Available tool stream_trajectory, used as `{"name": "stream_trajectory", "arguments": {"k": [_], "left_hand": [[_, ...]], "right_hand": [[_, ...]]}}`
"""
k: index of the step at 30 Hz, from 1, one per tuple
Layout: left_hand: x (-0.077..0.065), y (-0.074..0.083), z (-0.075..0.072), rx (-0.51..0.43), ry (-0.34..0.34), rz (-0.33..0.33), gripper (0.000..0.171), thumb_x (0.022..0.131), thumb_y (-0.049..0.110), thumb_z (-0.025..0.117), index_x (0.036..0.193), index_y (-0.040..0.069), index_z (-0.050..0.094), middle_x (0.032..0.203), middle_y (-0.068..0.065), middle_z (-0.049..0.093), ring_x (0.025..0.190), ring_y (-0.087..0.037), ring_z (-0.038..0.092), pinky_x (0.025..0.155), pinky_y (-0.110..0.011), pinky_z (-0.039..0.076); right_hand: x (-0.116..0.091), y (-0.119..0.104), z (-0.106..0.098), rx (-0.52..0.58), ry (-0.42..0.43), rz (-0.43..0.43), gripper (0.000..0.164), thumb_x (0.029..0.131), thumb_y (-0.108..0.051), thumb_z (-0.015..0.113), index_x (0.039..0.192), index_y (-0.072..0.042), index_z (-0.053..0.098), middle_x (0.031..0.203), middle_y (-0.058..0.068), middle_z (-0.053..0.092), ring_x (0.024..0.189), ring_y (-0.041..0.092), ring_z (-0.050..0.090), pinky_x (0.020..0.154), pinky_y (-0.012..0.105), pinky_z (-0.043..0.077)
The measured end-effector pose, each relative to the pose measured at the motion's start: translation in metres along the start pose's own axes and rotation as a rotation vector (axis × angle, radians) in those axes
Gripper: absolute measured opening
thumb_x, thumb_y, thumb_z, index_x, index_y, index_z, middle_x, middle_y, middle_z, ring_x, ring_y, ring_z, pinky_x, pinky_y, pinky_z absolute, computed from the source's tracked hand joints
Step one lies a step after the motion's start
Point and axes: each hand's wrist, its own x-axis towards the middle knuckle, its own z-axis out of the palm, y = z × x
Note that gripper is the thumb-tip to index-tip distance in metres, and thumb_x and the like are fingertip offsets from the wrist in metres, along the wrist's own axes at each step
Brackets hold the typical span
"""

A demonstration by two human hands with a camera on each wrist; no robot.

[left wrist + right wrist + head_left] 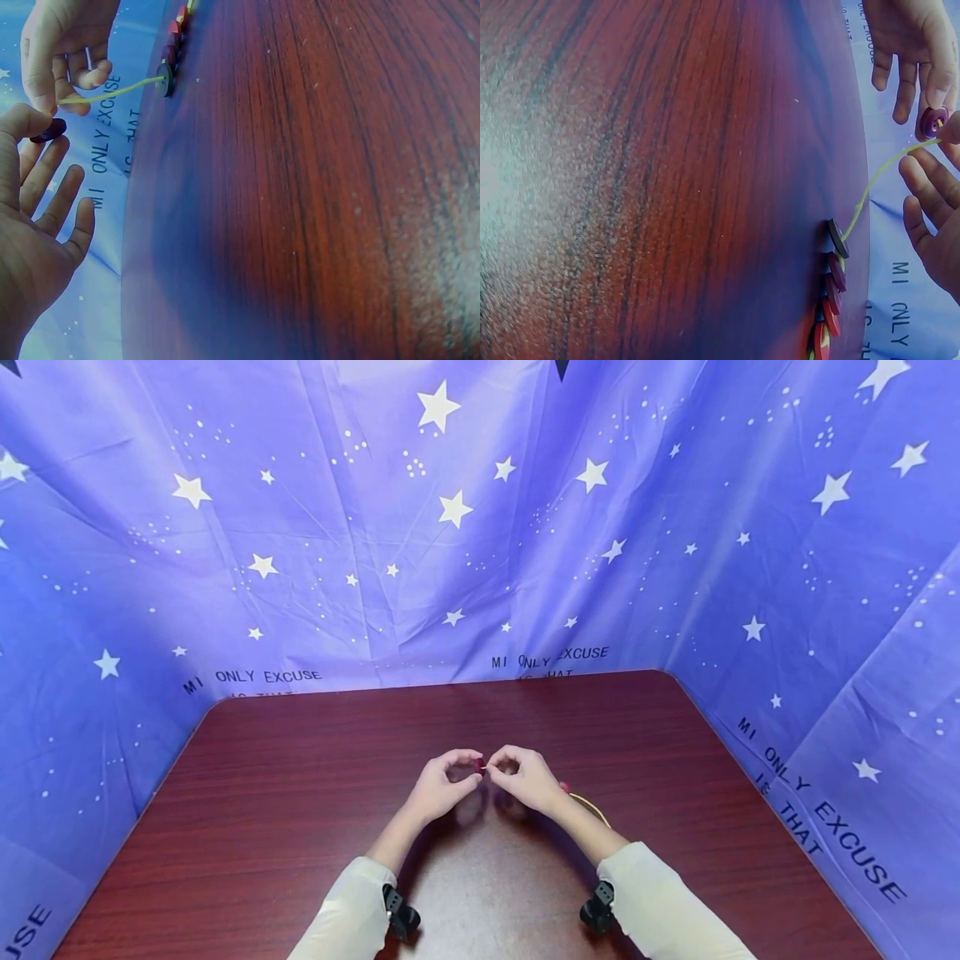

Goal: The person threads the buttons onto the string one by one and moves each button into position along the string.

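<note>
Between thumb and fingertips, my left hand (444, 787) pinches a dark red, round button (932, 123). Close against it, my right hand (525, 778) pinches the end of a yellow cord (889, 161) at the button's face. In the right wrist view the cord's tip seems to be at a hole in the button; whether it passes through I cannot tell. From the right hand the cord runs down to a row of several threaded buttons (834, 292), dark, purple and red, on the table. In the head view the right wrist hides most of that row.
Both hands are over a dark red wood-grain table (300, 777). A blue-purple curtain (360, 527) with white stars and black lettering hangs behind the table and along its sides. Black wrist cameras (401, 917) sit at both pale sleeves (348, 910).
</note>
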Motion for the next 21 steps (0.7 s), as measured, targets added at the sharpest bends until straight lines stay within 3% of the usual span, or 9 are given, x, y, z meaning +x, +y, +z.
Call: {"name": "stream_trajectory", "arguments": {"k": [5, 21], "left_hand": [[-0.0005, 0.0027, 0.0005, 0.007, -0.001, 0.000, 0.030, 0.084, 0.002, 0.063, 0.113, -0.005, 0.060, 0.107, -0.022, 0.066, 0.102, -0.035, 0.061, 0.083, -0.050, 0.048], [-0.0003, 0.0034, 0.0005, -0.030, -0.008, 0.024, 0.030, 0.082, -0.002, 0.063, 0.111, -0.010, 0.059, 0.105, -0.026, 0.065, 0.100, -0.041, 0.061, 0.084, -0.057, 0.046]], "right_hand": [[0.0004, -0.0008, -0.0003, 0.016, -0.002, -0.006, 0.008, 0.084, -0.017, 0.066, 0.085, -0.008, 0.066, 0.072, -0.003, 0.065, 0.061, 0.003, 0.051, 0.057, 0.018, 0.044], [0.0011, -0.0005, 0.0008, -0.006, -0.006, -0.048, 0.004, 0.084, -0.015, 0.066, 0.086, -0.012, 0.069, 0.075, -0.002, 0.068, 0.062, 0.000, 0.052, 0.058, 0.018, 0.046]]}}
